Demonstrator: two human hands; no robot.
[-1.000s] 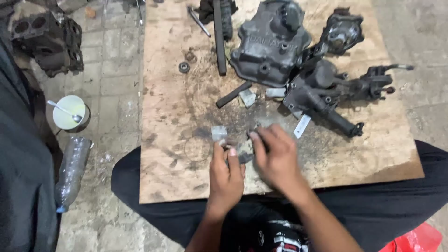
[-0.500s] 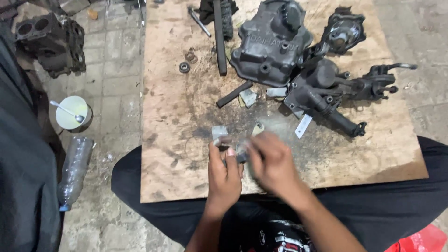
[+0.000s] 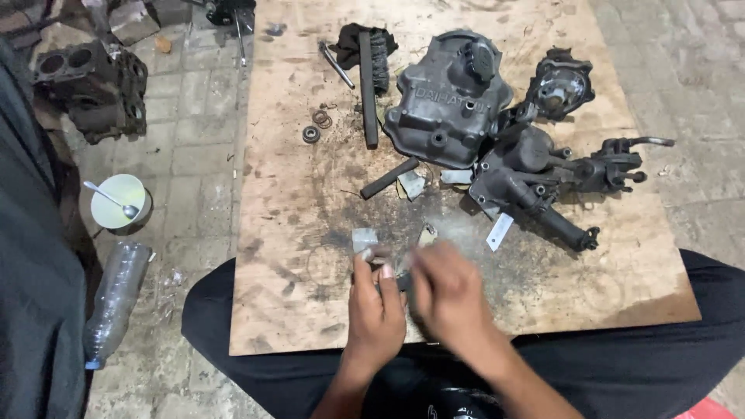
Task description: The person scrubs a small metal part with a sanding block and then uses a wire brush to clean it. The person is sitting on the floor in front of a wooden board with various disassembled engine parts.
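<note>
Rubbing on, the blurred right hand [image 3: 446,299] still works the small part [image 3: 401,273] gripped by the left hand [image 3: 375,302], low centre; its own grip unclear.

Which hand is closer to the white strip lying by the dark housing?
Right. The right hand sits below-left of the white strip, with bare board between. The left hand lies farther left, beyond the right hand.

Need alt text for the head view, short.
Two bare hands, left hand and blurred right hand, work a small grey metal part on a stained plywood board across the person's lap. Dark engine parts, including a valve cover, lie beyond.
</note>
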